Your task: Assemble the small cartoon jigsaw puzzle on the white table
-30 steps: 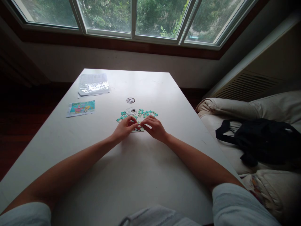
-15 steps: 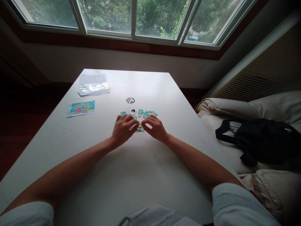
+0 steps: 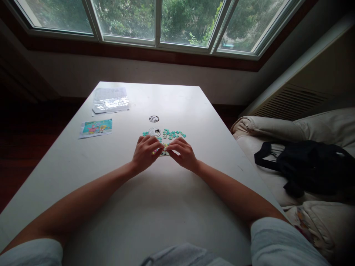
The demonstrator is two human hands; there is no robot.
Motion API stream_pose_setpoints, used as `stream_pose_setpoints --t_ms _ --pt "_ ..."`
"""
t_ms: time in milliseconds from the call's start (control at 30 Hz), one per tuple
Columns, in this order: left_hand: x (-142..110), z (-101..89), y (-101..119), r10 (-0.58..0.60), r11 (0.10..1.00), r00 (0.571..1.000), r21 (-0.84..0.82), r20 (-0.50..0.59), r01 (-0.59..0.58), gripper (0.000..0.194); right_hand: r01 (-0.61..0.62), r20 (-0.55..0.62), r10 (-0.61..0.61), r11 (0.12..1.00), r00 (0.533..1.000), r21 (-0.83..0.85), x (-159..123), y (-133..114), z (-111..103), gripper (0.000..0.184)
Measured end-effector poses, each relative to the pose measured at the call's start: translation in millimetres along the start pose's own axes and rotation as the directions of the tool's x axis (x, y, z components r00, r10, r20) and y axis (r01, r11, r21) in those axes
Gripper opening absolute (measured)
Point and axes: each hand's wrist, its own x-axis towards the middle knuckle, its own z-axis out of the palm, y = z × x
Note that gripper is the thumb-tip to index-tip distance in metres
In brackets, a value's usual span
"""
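Note:
My left hand (image 3: 146, 150) and my right hand (image 3: 182, 152) meet fingertip to fingertip over a partly joined jigsaw puzzle (image 3: 165, 154), whose colourful lower edge shows between them. Thumb and fingers of each hand are pinched on puzzle pieces there; the exact pieces are mostly covered by the fingers. Just beyond the hands lie several loose teal puzzle pieces (image 3: 173, 135), mainly to the right. Another small teal piece (image 3: 145, 133) rests above my left knuckles. A round tin (image 3: 153, 132) stands right behind the puzzle.
Farther back lies a round shiny lid (image 3: 154, 119). On the left of the white table (image 3: 166, 207) are a cartoon picture sheet (image 3: 95, 128) and papers with a clear plastic bag (image 3: 111, 100). A dark bag (image 3: 313, 166) lies on the pale sofa (image 3: 260, 127) at right.
The fingers of my right hand have closed from a rounded, looser pinch to a flatter one, and its fingertips sit slightly nearer my left hand. The loose pieces stay where they were.

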Motion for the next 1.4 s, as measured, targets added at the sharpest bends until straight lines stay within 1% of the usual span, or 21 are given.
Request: stream_pose_setpoints --t_ms 100,167,267,367,433,500,567,767,933,1067,1200,1400 --pt "0 2.6 -4 -0.027 0.999 0.998 0.018 0.051 0.026 0.025 0.008 0.049 -0.006 0.999 0.999 -0.044 -1 2 -3 0.006" --pt "-1 5.2 -9 -0.014 1.000 0.995 0.007 0.097 0.013 0.024 0.006 0.080 0.000 0.997 0.997 -0.071 -2 7 -6 0.006" --pt "-3 8.8 -19 0.099 0.995 0.974 -0.050 0.204 -0.090 0.021 -0.001 0.116 0.012 0.995 0.993 -0.096 -2 16 -13 0.008" --pt "-5 10.7 -26 0.218 0.976 0.929 -0.088 0.300 -0.200 0.021 0.001 0.165 0.022 0.991 0.986 -0.135 -2 23 -17 0.009" --pt "-5 10.8 -28 0.262 0.965 0.901 -0.102 0.346 -0.241 0.025 0.008 0.218 0.030 0.984 0.976 -0.176 -3 26 -19 0.012" --pt "-5 10.5 -29 0.279 0.960 0.885 -0.116 0.373 -0.254 0.031 0.024 0.281 0.038 0.976 0.959 -0.215 -3 27 -20 0.015" --pt "-5 10.1 -29 0.283 0.959 0.879 -0.121 0.383 -0.256 0.034 0.042 0.340 0.045 0.968 0.939 -0.246 -3 28 -20 0.016" --pt "-6 11.0 -29 0.285 0.958 0.866 -0.097 0.411 -0.270 0.032 0.041 0.442 0.092 0.958 0.892 -0.283 0 24 -20 0.018" --pt "-8 10.8 -31 0.277 0.960 0.861 -0.085 0.426 -0.267 0.032 0.046 0.467 0.100 0.956 0.878 -0.290 4 20 -17 0.017" --pt "-8 10.1 -30 0.274 0.962 0.870 -0.101 0.411 -0.255 0.031 0.066 0.473 0.086 0.953 0.877 -0.295 -3 20 -18 0.015" --pt "-7 10.1 -29 0.270 0.963 0.873 -0.110 0.405 -0.247 0.030 0.045 0.439 0.090 0.957 0.894 -0.288 -15 20 -18 0.015" --pt "-7 9.9 -27 0.273 0.962 0.868 -0.122 0.414 -0.245 0.034 -0.002 0.360 0.098 0.966 0.928 -0.258 -26 20 -10 0.017"
